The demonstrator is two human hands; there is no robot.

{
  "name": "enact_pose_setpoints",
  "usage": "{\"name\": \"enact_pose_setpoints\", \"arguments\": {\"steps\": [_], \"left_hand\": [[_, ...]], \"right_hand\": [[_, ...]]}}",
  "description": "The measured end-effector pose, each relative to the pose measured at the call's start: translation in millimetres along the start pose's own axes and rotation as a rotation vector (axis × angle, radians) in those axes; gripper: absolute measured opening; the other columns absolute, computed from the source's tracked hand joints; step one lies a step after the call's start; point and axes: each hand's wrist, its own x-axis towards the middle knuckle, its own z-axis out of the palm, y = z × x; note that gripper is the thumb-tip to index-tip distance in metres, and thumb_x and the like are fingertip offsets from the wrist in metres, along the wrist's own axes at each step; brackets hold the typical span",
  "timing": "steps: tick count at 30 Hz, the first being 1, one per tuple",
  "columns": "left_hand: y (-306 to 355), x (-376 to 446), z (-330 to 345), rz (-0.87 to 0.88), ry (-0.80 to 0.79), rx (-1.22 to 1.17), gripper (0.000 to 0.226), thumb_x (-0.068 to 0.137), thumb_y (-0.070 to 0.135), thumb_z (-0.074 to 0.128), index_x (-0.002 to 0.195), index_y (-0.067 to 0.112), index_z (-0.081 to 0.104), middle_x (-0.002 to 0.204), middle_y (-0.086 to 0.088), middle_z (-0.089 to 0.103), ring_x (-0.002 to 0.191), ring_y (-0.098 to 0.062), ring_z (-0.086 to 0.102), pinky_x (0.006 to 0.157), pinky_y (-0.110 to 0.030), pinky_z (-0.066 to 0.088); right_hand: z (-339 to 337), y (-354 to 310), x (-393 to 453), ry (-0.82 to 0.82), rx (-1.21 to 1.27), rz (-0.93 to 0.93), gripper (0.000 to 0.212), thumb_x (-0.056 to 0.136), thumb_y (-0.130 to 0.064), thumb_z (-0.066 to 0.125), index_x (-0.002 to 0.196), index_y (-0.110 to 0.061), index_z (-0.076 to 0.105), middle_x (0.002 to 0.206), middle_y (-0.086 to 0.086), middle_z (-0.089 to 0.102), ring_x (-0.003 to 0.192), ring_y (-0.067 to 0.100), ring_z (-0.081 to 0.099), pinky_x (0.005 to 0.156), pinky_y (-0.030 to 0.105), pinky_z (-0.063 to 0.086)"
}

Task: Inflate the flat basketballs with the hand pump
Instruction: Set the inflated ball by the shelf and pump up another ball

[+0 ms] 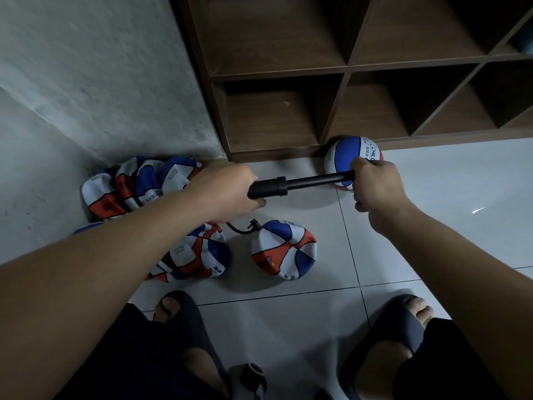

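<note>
The left hand (227, 189) is gripping the thick black barrel of the hand pump (300, 183), with the fingers curled round its lower end. The right hand (375, 183) is holding the far end of the pump, fingers wrapped round the handle, so that the thin rod is showing between the barrel collar and this hand. The pump is lying nearly level in the air between both hands, above the tiled floor (288, 321). A thin black hose (242, 229) is running from beneath the left hand down to a valve fitting touching the top of a half-collapsed basketball (284, 251), which is sitting on the floor just in front of the person. A round, filled ball (346, 153) is resting against the base of the wooden shelf unit (346, 70), partly hidden behind the right hand. A heap of flat balls (138, 183) is lying in the corner against the wall (101, 67), and another flat ball (199, 255) is lying beside the left forearm. Two feet in dark sandals (184, 310) are standing on the tiles at the bottom of the view.
</note>
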Motion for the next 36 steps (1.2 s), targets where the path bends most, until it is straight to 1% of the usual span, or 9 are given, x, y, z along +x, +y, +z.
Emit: {"name": "enact_pose_setpoints", "arguments": {"steps": [4,8,11,16,21,25,28,32,36], "left_hand": [[8.8,-0.6,1.4,-0.002,-0.014,-0.011,0.036,0.098,0.051,0.073,0.074,0.024,0.066,0.065,0.002,0.065,0.057,-0.018,0.064,0.054,-0.036,0.051],[17.8,-2.6,2.2,-0.009,-0.027,-0.006,0.038,0.100,0.052,0.070,0.075,0.024,0.067,0.063,0.003,0.063,0.054,-0.015,0.060,0.052,-0.029,0.040],[23.3,-3.9,2.2,-0.002,-0.033,-0.007,0.036,0.100,0.054,0.070,0.077,0.028,0.066,0.066,0.003,0.065,0.058,-0.016,0.064,0.053,-0.029,0.040],[31.7,-5.2,5.4,-0.001,-0.058,-0.004,0.033,0.100,0.057,0.069,0.082,0.030,0.063,0.071,0.001,0.067,0.062,-0.018,0.065,0.054,-0.034,0.046],[33.9,-4.4,5.9,0.004,-0.068,-0.046,0.030,0.100,0.057,0.069,0.086,0.032,0.061,0.075,0.001,0.068,0.066,-0.019,0.067,0.063,-0.040,0.055],[29.1,-4.3,-0.3,0.020,-0.049,-0.027,0.029,0.101,0.053,0.070,0.085,0.031,0.063,0.073,0.003,0.067,0.063,-0.014,0.064,0.055,-0.031,0.044],[14.3,-2.8,-4.1,-0.002,-0.038,-0.024,0.030,0.100,0.050,0.072,0.082,0.026,0.066,0.072,0.001,0.067,0.064,-0.018,0.066,0.055,-0.036,0.051],[8.5,-1.6,-3.7,0.006,-0.037,-0.020,0.029,0.100,0.049,0.072,0.083,0.026,0.066,0.075,0.000,0.068,0.066,-0.018,0.068,0.061,-0.038,0.055],[18.3,-1.6,-0.7,0.046,-0.032,-0.014,0.028,0.102,0.050,0.068,0.085,0.030,0.063,0.075,0.002,0.066,0.067,-0.016,0.066,0.058,-0.034,0.049]], "right_hand": [[16.3,3.7,-16.8,0.000,-0.002,-0.058,0.016,0.096,-0.019,0.047,0.080,-0.014,0.047,0.070,0.003,0.037,0.065,0.023,0.033,0.058,0.038,0.029],[30.1,6.3,-29.2,-0.062,-0.044,-0.110,0.028,0.103,-0.024,0.049,0.087,-0.001,0.052,0.072,0.005,0.042,0.069,0.024,0.039,0.063,0.042,0.036],[35.5,4.4,-35.1,-0.119,-0.070,-0.124,0.026,0.104,-0.024,0.048,0.082,-0.012,0.045,0.070,0.005,0.039,0.065,0.024,0.037,0.059,0.038,0.034],[43.5,5.5,-42.5,-0.196,-0.117,-0.141,0.026,0.107,-0.029,0.049,0.088,-0.011,0.055,0.067,0.002,0.044,0.058,0.018,0.040,0.054,0.034,0.035],[42.4,1.6,-41.2,-0.227,-0.134,-0.153,0.029,0.107,-0.034,0.051,0.095,-0.010,0.060,0.069,0.003,0.046,0.058,0.018,0.043,0.054,0.033,0.037],[28.6,-1.5,-29.6,-0.168,-0.121,-0.131,0.030,0.105,-0.034,0.052,0.086,-0.011,0.058,0.071,0.004,0.047,0.065,0.022,0.044,0.060,0.039,0.038],[7.0,-2.1,-12.5,-0.041,-0.059,-0.079,0.019,0.093,-0.029,0.053,0.079,-0.016,0.053,0.069,0.004,0.042,0.064,0.024,0.037,0.059,0.040,0.031],[-5.7,-2.0,-4.3,0.009,0.011,-0.042,0.013,0.091,-0.020,0.051,0.080,-0.016,0.046,0.066,0.001,0.034,0.059,0.022,0.027,0.054,0.036,0.024],[5.8,-1.7,-13.8,0.038,0.012,-0.099,0.023,0.095,-0.018,0.049,0.073,-0.017,0.042,0.063,-0.001,0.034,0.060,0.022,0.029,0.057,0.036,0.026]]}}
